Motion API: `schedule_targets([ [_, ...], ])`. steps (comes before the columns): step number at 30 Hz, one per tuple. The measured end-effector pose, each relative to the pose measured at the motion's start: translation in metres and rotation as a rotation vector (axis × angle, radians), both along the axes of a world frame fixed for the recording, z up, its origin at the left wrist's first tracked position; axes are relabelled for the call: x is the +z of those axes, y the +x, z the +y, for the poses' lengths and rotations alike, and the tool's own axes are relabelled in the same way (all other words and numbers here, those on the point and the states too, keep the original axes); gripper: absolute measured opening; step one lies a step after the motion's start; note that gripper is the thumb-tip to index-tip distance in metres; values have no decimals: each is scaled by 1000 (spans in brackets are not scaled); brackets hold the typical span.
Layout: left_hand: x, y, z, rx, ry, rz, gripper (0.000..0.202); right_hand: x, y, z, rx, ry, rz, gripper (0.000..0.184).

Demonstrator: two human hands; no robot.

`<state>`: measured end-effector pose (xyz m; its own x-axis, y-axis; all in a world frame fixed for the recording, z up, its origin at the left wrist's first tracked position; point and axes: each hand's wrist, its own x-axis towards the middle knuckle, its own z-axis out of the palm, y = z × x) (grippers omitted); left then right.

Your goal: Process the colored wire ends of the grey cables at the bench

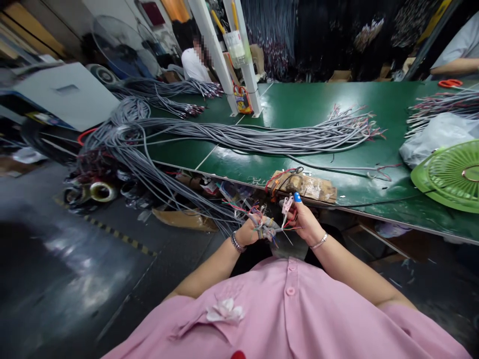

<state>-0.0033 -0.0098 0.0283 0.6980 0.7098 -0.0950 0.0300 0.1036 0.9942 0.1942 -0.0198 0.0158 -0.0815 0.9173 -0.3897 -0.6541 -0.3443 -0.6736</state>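
Grey cables (220, 219) with loose coloured wire ends are wrapped in my left hand (250, 231), just off the near edge of the bench. To its right, my right hand (307, 223) is closed, its thumb raised with blue tape on the tip. A small pinkish-white piece (287, 204) shows at its fingers; its kind is unclear. Thin coloured wires (285, 228) stretch from the cable ends towards the right-hand fingers. Just beyond the hands, a worn wooden block (310, 185) with dark cord and an orange part lies at the bench edge.
A long bundle of grey cables (254, 137) lies across the green bench (299, 102) and hangs over its left end. A green fan (452, 174) and a plastic bag (434, 137) stand at right. White posts (215, 55) rise behind. Other people (194, 65) sit farther off.
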Motion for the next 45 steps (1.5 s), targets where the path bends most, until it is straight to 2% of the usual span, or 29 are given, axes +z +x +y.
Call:
schedule_targets([
  [2,3,-3,-4,-4,-72,-8,48,-2,1,-2,14,-5,22,52],
  [5,5,-8,-12,18,-97,-16,54,-6,4,-7,20,-19,37,50],
  [10,2,-17,-34,-55,36,50,47,-11,11,-18,86,-51,33,46],
  [14,0,-27,-43,41,103,97,42,-14,16,-28,159,-63,10,44],
  [20,1,-35,-31,184,60,-15,41,-15,22,-30,179,-62,-38,39],
  [25,9,-24,-16,259,74,-55,45,5,22,-14,206,-13,-40,45],
  [30,8,-8,-6,247,170,-8,39,20,14,-6,193,121,-172,46],
  [33,1,-2,-4,256,150,-50,38,17,11,-6,123,133,-267,48],
  [38,-10,-1,-5,294,50,-108,41,10,9,-6,73,96,-194,47],
  [45,-19,-2,-5,324,72,-44,39,8,8,-4,22,135,-207,39],
])
